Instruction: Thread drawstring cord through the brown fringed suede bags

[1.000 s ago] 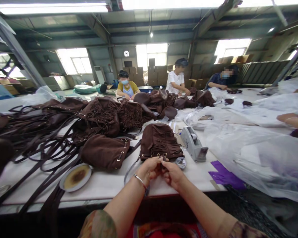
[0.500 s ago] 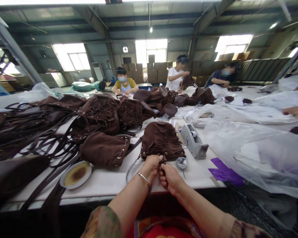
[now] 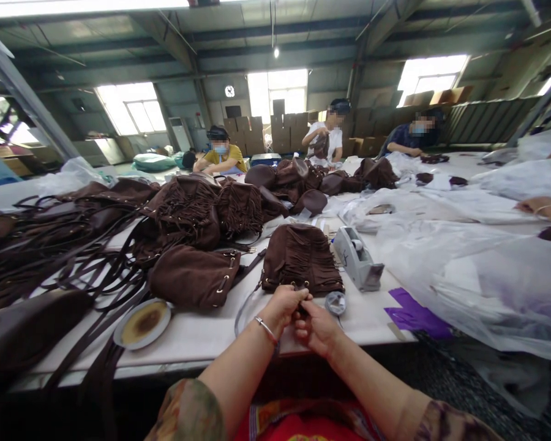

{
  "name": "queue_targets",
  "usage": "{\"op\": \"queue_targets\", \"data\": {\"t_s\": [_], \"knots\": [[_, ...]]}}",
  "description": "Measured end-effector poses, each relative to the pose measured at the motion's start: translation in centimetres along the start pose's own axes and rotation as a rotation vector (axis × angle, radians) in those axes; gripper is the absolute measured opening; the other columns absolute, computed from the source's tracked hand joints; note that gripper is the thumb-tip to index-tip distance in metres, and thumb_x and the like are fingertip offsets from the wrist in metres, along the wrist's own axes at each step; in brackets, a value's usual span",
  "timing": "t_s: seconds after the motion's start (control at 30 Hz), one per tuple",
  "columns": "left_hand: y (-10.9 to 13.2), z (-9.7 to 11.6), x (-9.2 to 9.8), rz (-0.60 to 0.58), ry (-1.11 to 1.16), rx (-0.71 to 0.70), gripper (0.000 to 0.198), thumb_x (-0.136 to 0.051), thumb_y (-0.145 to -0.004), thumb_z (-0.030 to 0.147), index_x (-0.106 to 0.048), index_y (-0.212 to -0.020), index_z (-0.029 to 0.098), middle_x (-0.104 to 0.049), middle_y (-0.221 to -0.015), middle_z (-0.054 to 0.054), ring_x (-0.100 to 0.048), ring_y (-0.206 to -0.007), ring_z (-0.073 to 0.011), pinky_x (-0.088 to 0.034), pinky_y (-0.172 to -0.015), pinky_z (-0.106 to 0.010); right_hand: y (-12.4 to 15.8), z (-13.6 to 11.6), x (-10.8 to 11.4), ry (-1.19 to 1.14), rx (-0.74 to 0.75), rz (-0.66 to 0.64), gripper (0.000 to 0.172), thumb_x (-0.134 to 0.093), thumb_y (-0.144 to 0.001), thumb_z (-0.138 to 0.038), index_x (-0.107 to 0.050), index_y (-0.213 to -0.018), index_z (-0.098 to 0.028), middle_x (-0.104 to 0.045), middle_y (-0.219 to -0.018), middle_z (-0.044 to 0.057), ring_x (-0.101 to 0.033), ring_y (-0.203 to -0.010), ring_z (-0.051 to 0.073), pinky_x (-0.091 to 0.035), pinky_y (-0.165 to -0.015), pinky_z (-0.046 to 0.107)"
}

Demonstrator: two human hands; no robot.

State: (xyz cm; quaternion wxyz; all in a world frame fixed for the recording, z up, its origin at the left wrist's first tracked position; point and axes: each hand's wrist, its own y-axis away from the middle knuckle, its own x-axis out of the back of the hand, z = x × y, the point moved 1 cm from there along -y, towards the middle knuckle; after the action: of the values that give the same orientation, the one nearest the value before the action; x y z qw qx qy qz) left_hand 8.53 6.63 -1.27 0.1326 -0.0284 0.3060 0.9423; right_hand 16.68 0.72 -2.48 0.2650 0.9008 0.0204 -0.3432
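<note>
A dark brown fringed drawstring bag [image 3: 298, 257] lies on the white table, its eyeleted mouth toward me. Just at that mouth, my left hand [image 3: 285, 306] and my right hand [image 3: 319, 327] meet, both closed, fingers pinching the bag's dark drawstring. Most of the cord is hidden by my fingers. A small clear roll [image 3: 335, 302], seemingly tape, sits right of my right hand. Beyond it stands a grey tape dispenser [image 3: 357, 260]. Left of the fringed bag, a plain brown drawstring bag [image 3: 193, 275] rests on its side.
A white dish [image 3: 167, 318] with yellowish-brown contents sits near the front edge. Brown bags [image 3: 179, 208] and long straps [image 3: 87, 269] pile up at left. Clear plastic bags [image 3: 477, 275] and a purple piece [image 3: 413, 313] lie right. Several co-workers work around the table; one hand [image 3: 539, 205] shows at right.
My hands have drawn slightly closer together at the bag's mouth, still pinching the cord. Across the table, the co-worker in white has brought a brown item nearer the chest.
</note>
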Motion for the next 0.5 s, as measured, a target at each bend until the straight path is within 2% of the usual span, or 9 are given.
{"op": "queue_targets", "data": {"t_s": [0.2,0.5], "knots": [[-1.17,-0.11,0.31,0.010,-0.025,0.015,0.030,-0.074,-0.082,0.035,-0.061,-0.067,0.012,-0.052,-0.050,0.002,-0.042,-0.041,-0.0076,-0.027,-0.042,-0.020,-0.01,-0.35,-0.04,0.036,-0.095,-0.031,0.021,-0.052,-0.086,-0.032,-0.040,-0.074,-0.021,-0.042,-0.055,-0.008,-0.024,-0.037,0.002,-0.014,-0.037,0.014],[-0.66,-0.02,0.64,-0.037,-0.005,0.021,0.028,-0.069,-0.087,0.031,-0.062,-0.068,0.011,-0.055,-0.050,0.000,-0.046,-0.040,-0.0098,-0.030,-0.040,-0.020,0.35,0.26,0.18,0.179,-0.054,-0.020,0.020,-0.053,-0.083,-0.038,-0.043,-0.077,-0.021,-0.047,-0.058,-0.007,-0.034,-0.038,0.005,-0.021,-0.038,0.016]]}}
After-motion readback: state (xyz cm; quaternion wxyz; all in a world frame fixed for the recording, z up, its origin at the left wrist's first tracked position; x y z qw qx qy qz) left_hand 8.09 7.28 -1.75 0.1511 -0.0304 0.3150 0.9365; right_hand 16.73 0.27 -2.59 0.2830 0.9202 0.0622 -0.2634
